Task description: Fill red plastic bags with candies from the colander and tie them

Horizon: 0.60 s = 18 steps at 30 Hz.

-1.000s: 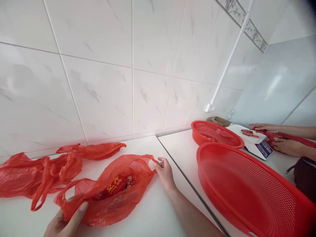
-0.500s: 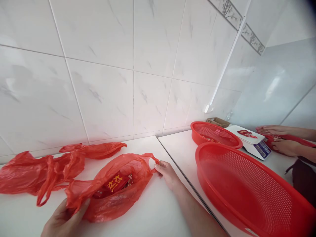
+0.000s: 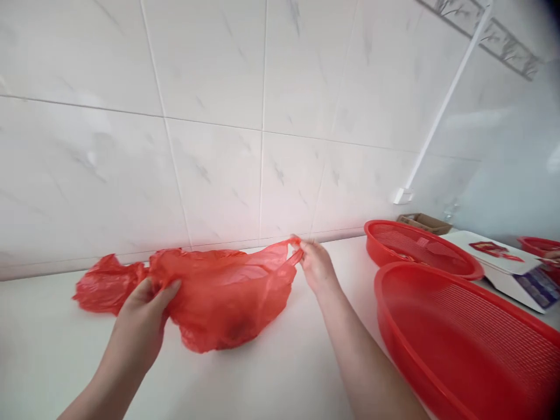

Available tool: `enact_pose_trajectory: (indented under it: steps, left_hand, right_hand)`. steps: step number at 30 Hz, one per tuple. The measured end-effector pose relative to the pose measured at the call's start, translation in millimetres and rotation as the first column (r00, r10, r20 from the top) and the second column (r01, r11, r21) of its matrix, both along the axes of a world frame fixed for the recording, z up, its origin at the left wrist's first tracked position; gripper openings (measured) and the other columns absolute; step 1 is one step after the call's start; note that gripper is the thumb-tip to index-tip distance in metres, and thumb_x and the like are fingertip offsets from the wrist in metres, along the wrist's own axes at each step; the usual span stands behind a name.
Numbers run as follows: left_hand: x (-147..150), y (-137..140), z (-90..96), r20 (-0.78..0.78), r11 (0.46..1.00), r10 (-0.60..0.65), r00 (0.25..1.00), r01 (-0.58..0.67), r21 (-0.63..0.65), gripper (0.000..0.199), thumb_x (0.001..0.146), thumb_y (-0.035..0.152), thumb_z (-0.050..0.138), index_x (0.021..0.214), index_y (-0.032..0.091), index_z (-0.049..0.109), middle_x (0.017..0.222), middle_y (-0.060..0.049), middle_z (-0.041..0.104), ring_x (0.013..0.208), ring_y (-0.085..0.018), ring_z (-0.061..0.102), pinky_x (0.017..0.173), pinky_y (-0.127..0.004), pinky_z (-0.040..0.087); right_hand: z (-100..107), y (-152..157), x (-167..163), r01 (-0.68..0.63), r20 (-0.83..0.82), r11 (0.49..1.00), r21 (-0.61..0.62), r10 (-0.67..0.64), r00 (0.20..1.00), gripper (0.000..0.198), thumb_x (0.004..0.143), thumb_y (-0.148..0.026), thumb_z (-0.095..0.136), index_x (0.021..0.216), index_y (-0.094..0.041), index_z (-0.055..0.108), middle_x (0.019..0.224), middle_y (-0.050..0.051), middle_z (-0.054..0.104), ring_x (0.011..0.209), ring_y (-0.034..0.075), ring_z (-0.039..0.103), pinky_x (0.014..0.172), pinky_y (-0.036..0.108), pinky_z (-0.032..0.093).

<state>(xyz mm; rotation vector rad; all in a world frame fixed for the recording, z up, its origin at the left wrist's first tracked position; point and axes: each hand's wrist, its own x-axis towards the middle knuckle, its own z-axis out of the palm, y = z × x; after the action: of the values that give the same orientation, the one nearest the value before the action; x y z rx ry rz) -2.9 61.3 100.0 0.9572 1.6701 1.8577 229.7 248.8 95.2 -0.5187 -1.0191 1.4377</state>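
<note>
A red plastic bag is stretched between my two hands above the white table. My left hand pinches the bag's left side, thumb on top. At the other end, my right hand grips a loop handle. Something dark shows faintly through the bag's bottom; what it is cannot be made out now. Behind my left hand lies another red plastic bag, crumpled against the wall side and partly hidden by the held one.
Two red plastic baskets stand to the right, a large near one and a smaller one behind. Beyond them are a white scale with red packets on it and a cardboard box. A tiled wall bounds the table's back.
Both hands have raised the bag and moved it toward the wall. Its opening has tilted away, hiding the red packets seen inside before. The view has swung left; the co-worker's arms are mostly out of frame.
</note>
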Motion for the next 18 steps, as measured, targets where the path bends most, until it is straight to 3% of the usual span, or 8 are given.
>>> enact_pose_trajectory:
  steps: [3, 6, 8, 10, 13, 16, 18]
  left_hand:
    - [4, 5, 36.1, 0.198, 0.980, -0.131, 0.971, 0.097, 0.173, 0.025, 0.075, 0.038, 0.070, 0.087, 0.019, 0.059, 0.078, 0.002, 0.061, 0.072, -0.013, 0.057, 0.061, -0.021, 0.047]
    - [7, 2, 59.8, 0.178, 0.951, -0.148, 0.973, 0.090, 0.296, 0.022, 0.075, 0.033, 0.071, 0.087, 0.017, 0.060, 0.076, 0.002, 0.057, 0.069, -0.010, 0.054, 0.060, -0.019, 0.045]
    - [8, -1, 65.7, 0.142, 0.950, -0.127, 0.982, 0.080, 0.300, 0.024, 0.075, 0.032, 0.071, 0.090, 0.017, 0.061, 0.077, 0.001, 0.058, 0.070, -0.011, 0.055, 0.061, -0.021, 0.046]
    - [8, -2, 63.1, 0.126, 0.964, -0.117, 0.985, 0.082, 0.253, 0.025, 0.074, 0.032, 0.072, 0.091, 0.017, 0.060, 0.077, 0.000, 0.059, 0.070, -0.013, 0.058, 0.061, -0.023, 0.047]
    - [10, 1, 48.5, 0.140, 0.971, -0.132, 0.981, 0.100, 0.219, 0.031, 0.069, 0.031, 0.074, 0.092, 0.019, 0.057, 0.076, 0.001, 0.062, 0.069, -0.015, 0.060, 0.059, -0.025, 0.047]
    - [15, 4, 33.7, 0.161, 0.964, -0.210, 0.964, 0.177, 0.197, 0.034, 0.071, 0.034, 0.072, 0.097, 0.020, 0.056, 0.075, 0.002, 0.062, 0.064, -0.014, 0.059, 0.058, -0.024, 0.046]
    - [19, 6, 29.8, 0.162, 0.957, -0.268, 0.950, 0.243, 0.159, 0.028, 0.075, 0.038, 0.068, 0.093, 0.020, 0.057, 0.073, 0.002, 0.060, 0.062, -0.013, 0.057, 0.057, -0.023, 0.045]
  right_hand:
    - [41, 6, -11, -0.026, -0.088, 0.998, 0.054, 0.031, 0.996, 0.023, 0.065, -0.032, 0.069, 0.072, -0.020, 0.051, 0.088, 0.005, 0.069, 0.097, 0.022, 0.063, 0.084, 0.033, 0.049]
    - [66, 6, -15, -0.047, -0.165, 0.996, 0.079, 0.059, 0.984, 0.019, 0.070, -0.030, 0.066, 0.076, -0.020, 0.051, 0.081, 0.004, 0.067, 0.091, 0.021, 0.065, 0.081, 0.035, 0.051]
    - [70, 4, -15, -0.061, -0.207, 0.995, 0.073, 0.075, 0.975, 0.019, 0.073, -0.029, 0.066, 0.076, -0.020, 0.050, 0.070, -0.001, 0.061, 0.074, 0.016, 0.064, 0.073, 0.032, 0.053]
    - [65, 0, -16, -0.089, -0.212, 0.995, 0.053, 0.098, 0.972, 0.021, 0.073, -0.028, 0.068, 0.075, -0.020, 0.050, 0.058, -0.008, 0.050, 0.050, 0.007, 0.051, 0.055, 0.022, 0.049]
    - [47, -16, -23, -0.140, -0.133, 0.988, 0.063, 0.147, 0.980, 0.026, 0.075, -0.032, 0.071, 0.072, -0.019, 0.048, 0.052, -0.010, 0.040, 0.037, 0.002, 0.028, 0.035, 0.014, 0.026]
    - [34, -44, -33, -0.256, 0.021, 0.955, 0.149, 0.256, 0.967, 0.027, 0.084, -0.045, 0.060, 0.079, -0.019, 0.053, 0.049, -0.009, 0.039, 0.036, 0.003, 0.023, 0.034, 0.016, 0.019]
    - [33, -66, -39, -0.384, 0.192, 0.906, 0.180, 0.351, 0.917, 0.031, 0.091, -0.049, 0.050, 0.097, -0.019, 0.058, 0.049, -0.007, 0.042, 0.038, 0.004, 0.029, 0.037, 0.017, 0.022]
